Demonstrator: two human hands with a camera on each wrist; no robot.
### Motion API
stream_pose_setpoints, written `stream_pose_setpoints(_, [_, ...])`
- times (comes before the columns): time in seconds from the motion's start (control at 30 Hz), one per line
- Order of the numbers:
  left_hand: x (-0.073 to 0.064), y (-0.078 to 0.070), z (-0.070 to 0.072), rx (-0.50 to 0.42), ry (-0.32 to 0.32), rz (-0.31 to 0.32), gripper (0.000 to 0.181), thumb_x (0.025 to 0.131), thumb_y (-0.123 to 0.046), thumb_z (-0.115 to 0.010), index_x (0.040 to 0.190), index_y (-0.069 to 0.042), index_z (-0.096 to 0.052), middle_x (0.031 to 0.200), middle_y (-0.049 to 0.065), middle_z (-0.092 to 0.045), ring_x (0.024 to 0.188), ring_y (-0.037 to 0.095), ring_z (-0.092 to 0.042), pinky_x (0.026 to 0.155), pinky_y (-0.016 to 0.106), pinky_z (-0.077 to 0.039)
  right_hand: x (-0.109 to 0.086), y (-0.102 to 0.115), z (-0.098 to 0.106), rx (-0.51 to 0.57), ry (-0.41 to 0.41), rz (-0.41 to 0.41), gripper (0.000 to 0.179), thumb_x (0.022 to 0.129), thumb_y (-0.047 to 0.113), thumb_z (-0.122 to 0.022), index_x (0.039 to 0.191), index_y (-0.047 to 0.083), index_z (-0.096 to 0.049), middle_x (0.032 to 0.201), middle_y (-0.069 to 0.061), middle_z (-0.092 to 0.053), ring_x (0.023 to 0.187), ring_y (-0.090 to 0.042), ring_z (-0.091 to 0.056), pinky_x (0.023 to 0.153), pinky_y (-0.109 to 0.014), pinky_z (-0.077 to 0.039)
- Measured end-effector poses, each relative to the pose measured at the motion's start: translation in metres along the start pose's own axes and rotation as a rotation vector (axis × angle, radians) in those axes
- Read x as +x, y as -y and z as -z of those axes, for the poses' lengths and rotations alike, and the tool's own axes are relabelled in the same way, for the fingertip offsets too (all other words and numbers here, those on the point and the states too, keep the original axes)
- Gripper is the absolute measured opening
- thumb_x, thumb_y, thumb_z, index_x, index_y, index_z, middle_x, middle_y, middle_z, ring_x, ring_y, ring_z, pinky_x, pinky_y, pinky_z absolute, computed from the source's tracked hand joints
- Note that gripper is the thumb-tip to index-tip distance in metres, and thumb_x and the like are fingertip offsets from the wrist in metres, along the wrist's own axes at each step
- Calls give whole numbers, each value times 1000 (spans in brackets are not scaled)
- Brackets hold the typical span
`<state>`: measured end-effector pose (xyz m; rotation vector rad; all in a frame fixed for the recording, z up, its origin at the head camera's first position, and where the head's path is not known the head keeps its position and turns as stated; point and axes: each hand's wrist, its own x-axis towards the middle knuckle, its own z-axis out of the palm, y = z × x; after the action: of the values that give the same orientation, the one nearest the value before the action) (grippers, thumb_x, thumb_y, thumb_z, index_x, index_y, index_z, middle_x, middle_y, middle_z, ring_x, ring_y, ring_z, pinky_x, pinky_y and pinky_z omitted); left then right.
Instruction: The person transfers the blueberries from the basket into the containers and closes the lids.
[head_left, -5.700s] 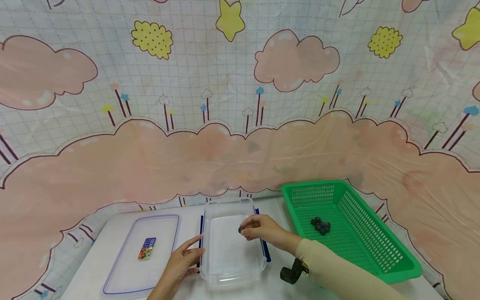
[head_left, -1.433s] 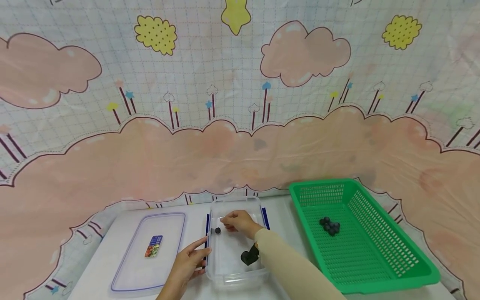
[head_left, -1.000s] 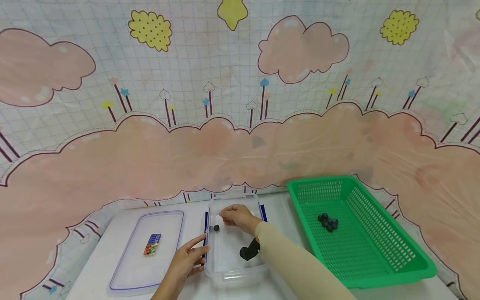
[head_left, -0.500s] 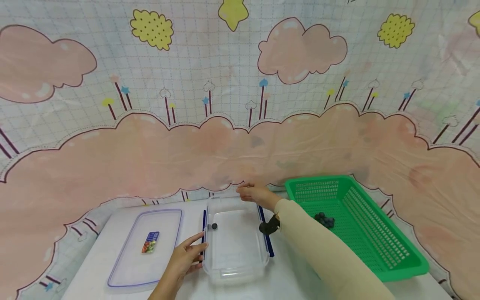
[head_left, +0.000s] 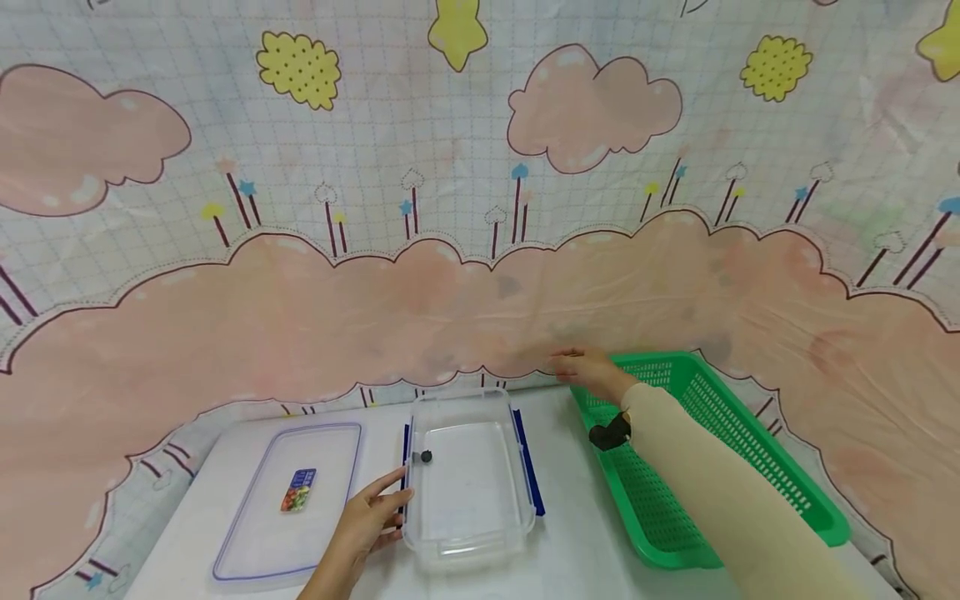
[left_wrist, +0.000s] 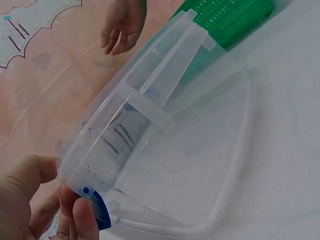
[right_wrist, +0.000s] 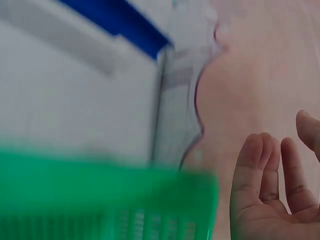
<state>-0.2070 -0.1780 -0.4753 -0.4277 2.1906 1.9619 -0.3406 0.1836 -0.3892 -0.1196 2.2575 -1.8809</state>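
A clear plastic storage box with blue side clips stands on the white table. Inside, near its left wall, lies one dark blueberry. My left hand holds the box's left wall, thumb on the rim and fingers by the blue clip. Above the back left corner of the green basket, my right hand hovers with nothing in it. Its fingers are loosely extended in the right wrist view. My right sleeve covers the part of the basket where blueberries lay earlier.
A clear lid with a blue-purple rim lies left of the box, bearing a colourful label. Behind the table hangs a patterned cloth. The perforated basket stands on the right, with table surface between it and the box.
A blueberry pinched in my right hand was let go inside the box. That hand then rose over the back rim and moved right to the basket. The left hand kept its hold.
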Motion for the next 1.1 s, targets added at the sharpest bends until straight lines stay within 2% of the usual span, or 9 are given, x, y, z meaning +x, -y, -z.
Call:
stream_pose_setpoints(0.1, [0, 0, -1, 1, 1, 3, 56, 88, -21, -72, 140, -10, -55, 89, 2, -61, 67, 13, -59, 58, 28, -55, -10, -2, 28, 8, 5, -24, 50, 104, 12, -45, 145, -14, -31, 149, -32, -32, 137, -41, -39, 113, -45, -35])
stream_pose_setpoints(0.27, [-1, 0, -1, 0, 5, 18, 55, 88, -22, -72, 140, -10, -55, 95, 6, -64, 67, 12, -58, 59, 28, -55, -26, -9, 69, 95, -59, -83, 56, 106, 15, -42, 152, -8, -19, 158, -26, -18, 144, -40, -25, 118, -43, -28])
stream_pose_setpoints(0.33, [-1, 0, 0, -1, 4, 22, 55, 89, -22, -72, 140, -10, -55, 97, 7, -64, 68, 12, -58, 59, 28, -54, -31, -13, 84, 139, -106, -100, 59, 106, 16, -44, 153, -6, -17, 157, -23, -20, 140, -35, -33, 116, -39, -32])
stream_pose_setpoints(0.47, [0, 0, 0, 1, 11, 22, 56, 89, -23, -71, 140, -10, -54, 98, 8, -64, 68, 12, -58, 60, 28, -54, -43, -27, 107, 198, -177, -117, 57, 103, 16, -49, 150, -6, -25, 139, -14, -39, 110, -12, -55, 103, -26, -46])
stream_pose_setpoints(0.57, [0, 0, -1, 2, 7, 23, 56, 88, -22, -71, 140, -10, -55, 95, 7, -63, 67, 12, -57, 60, 28, -54, -52, -39, 119, 199, -189, -126, 51, 103, 15, -50, 146, -6, -32, 130, -7, -41, 93, 0, -56, 99, -23, -48])
stream_pose_setpoints(0.67, [0, 0, -1, 3, 4, 23, 56, 88, -22, -71, 140, -10, -55, 93, 7, -63, 66, 12, -57, 59, 28, -54, -61, -52, 126, 160, -185, -135, 53, 103, 18, -50, 147, -6, -32, 139, -13, -37, 95, 1, -55, 105, -27, -44])
stream_pose_setpoints(0.83, [0, 0, -1, -4, 3, 25, 54, 89, -22, -71, 140, -10, -55, 95, 7, -63, 67, 12, -57, 59, 27, -54, -69, -72, 129, 110, -218, -166, 56, 104, 19, -49, 149, -8, -30, 149, -20, -32, 116, -16, -53, 108, -32, -42])
stream_pose_setpoints(0.97, [1, 0, -1, -10, 1, 27, 53, 90, -21, -70, 140, -10, -55, 96, 6, -64, 68, 12, -57, 58, 27, -54, -74, -86, 128, 79, -216, -183, 55, 104, 19, -47, 148, -10, -31, 152, -28, -27, 137, -36, -36, 112, -38, -38])
stream_pose_setpoints(1.1, [1, 0, -1, -12, 2, 24, 53, 90, -20, -70, 140, -10, -55, 95, 5, -63, 68, 12, -58, 58, 27, -54, -81, -97, 126, 29, -204, -189, 52, 105, 18, -46, 146, -12, -33, 154, -32, -21, 140, -43, -29, 110, -39, -41])
